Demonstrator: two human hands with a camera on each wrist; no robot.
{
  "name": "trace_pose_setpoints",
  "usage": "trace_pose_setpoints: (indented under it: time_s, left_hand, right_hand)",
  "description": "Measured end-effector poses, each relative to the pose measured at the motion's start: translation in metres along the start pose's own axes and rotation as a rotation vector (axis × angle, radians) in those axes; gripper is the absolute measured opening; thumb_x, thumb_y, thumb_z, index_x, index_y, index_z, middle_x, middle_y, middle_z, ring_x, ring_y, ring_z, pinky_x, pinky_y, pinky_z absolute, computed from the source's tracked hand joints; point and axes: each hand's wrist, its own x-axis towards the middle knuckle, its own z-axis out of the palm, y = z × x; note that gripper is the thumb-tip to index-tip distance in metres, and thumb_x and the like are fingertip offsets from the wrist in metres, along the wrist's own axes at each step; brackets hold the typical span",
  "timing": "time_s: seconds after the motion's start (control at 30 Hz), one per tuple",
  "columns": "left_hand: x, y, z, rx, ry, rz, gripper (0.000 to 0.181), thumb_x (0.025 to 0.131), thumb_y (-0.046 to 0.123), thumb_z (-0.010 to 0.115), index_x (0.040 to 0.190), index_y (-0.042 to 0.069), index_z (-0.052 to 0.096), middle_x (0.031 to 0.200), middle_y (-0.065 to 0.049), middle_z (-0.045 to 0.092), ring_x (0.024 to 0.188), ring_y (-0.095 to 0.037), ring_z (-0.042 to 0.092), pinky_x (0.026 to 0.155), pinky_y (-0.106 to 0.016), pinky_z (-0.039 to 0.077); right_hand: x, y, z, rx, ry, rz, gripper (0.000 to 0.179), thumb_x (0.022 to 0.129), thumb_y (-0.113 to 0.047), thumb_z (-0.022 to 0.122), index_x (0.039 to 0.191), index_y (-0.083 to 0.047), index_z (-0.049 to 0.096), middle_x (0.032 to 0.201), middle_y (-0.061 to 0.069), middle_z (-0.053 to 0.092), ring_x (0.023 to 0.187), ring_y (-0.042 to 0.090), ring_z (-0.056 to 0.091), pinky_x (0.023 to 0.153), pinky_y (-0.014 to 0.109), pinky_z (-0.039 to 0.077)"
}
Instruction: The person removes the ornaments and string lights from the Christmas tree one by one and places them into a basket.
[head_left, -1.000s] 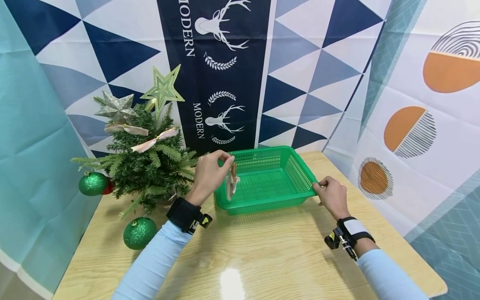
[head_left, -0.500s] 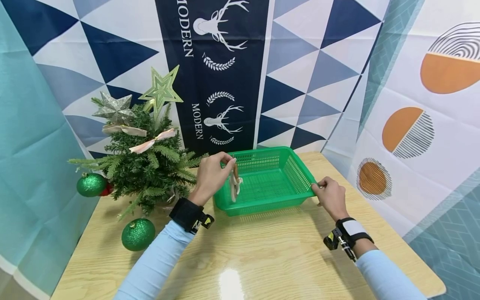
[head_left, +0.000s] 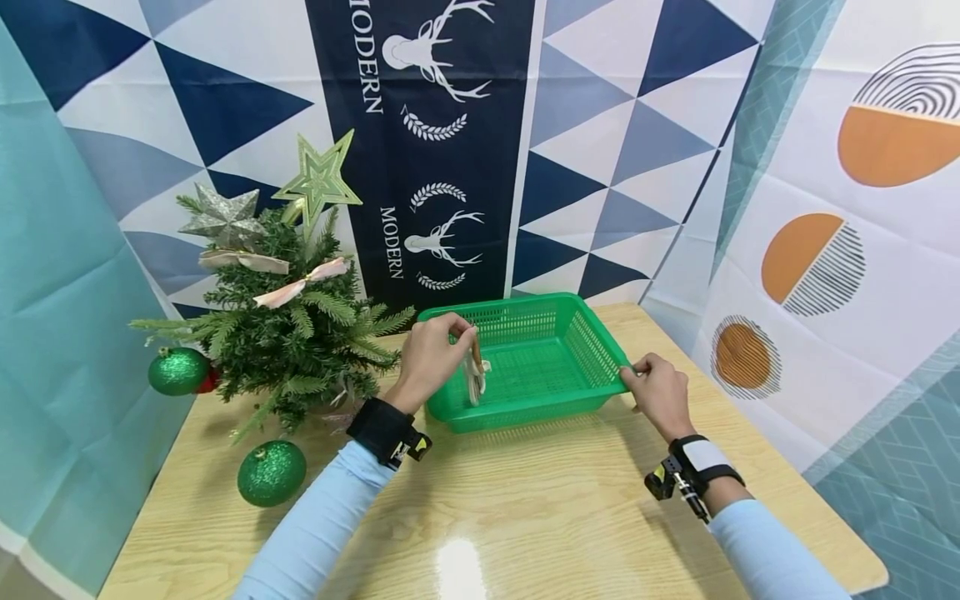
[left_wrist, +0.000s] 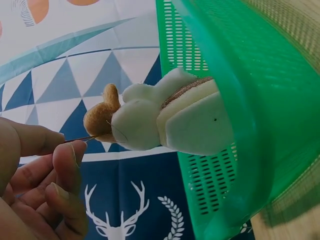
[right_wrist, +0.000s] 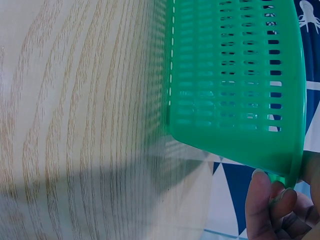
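My left hand (head_left: 433, 358) pinches the thin hanging loop of a soft ornament (left_wrist: 137, 122) between thumb and forefinger. The ornament has a brown top and a padded white body with cream and brown layers at its edge. It dangles at the left end of a green plastic basket (head_left: 525, 417), its lower part hidden behind the rim in the left wrist view. With thumb and fingers, my right hand (head_left: 663, 392) grips the basket's near right corner. Slots run through the basket wall (right_wrist: 245, 85) in the right wrist view.
A small Christmas tree (head_left: 292, 333) with stars and bows stands left of the basket. One green glitter ball (head_left: 272, 473) lies on the wooden table (head_left: 570, 508) before it; another green ball (head_left: 178, 371) hangs at its left. Patterned cloth (head_left: 600, 142) lines the back.
My left hand has moved slightly right and down, and the ornament with it, turning a little as it hangs. My right hand keeps its grip on the basket corner.
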Motion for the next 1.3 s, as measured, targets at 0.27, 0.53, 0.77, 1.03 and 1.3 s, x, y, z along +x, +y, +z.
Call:
trace_pose_setpoints:
  time_s: [0.27,0.53,0.77,1.03,1.3]
  left_hand:
    - [0.001,0.001,0.011,-0.002,-0.043,-0.013,0.015,0.102,0.026,0.068,0.1,0.015,0.078,0.087,0.003,0.074,0.048,-0.012,0.038,0.048,-0.026,0.023]
    - [0.001,0.002,0.022,0.036,-0.102,0.001,0.013,0.102,0.023,0.068,0.096,0.015,0.077,0.086,0.003,0.074,0.053,-0.011,0.046,0.055,-0.026,0.029]
    - [-0.001,-0.001,0.03,0.059,-0.137,-0.012,0.015,0.102,0.023,0.068,0.089,0.018,0.076,0.083,0.005,0.073,0.055,-0.011,0.05,0.054,-0.026,0.032]
    - [-0.001,-0.004,0.037,0.069,-0.172,-0.027,0.014,0.101,0.022,0.069,0.092,0.016,0.077,0.083,0.003,0.073,0.051,-0.01,0.047,0.048,-0.025,0.028]
    - [-0.003,-0.005,0.041,0.064,-0.186,-0.025,0.014,0.101,0.023,0.07,0.095,0.014,0.078,0.083,0.002,0.073,0.056,-0.008,0.055,0.048,-0.024,0.036]
  right_hand:
    - [0.001,-0.001,-0.001,-0.002,0.007,0.005,0.023,0.1,-0.015,0.062,0.099,0.008,0.064,0.074,0.019,0.069,0.057,0.032,0.071,0.046,0.03,0.055]
    - [0.0,-0.001,-0.002,-0.007,0.017,0.002,0.023,0.1,-0.015,0.063,0.1,0.008,0.065,0.07,0.013,0.068,0.053,0.027,0.069,0.046,0.031,0.055]
    - [0.001,0.0,-0.001,-0.01,0.01,-0.005,0.024,0.1,-0.015,0.063,0.101,0.008,0.065,0.069,0.012,0.068,0.05,0.023,0.067,0.047,0.031,0.054]
    - [0.001,0.0,0.001,-0.015,0.016,-0.001,0.024,0.1,-0.015,0.063,0.101,0.008,0.066,0.069,0.012,0.068,0.049,0.022,0.067,0.046,0.03,0.054]
    - [0.002,0.0,0.002,-0.021,0.01,0.012,0.025,0.1,-0.016,0.062,0.101,0.008,0.066,0.07,0.013,0.068,0.051,0.026,0.068,0.046,0.03,0.054]
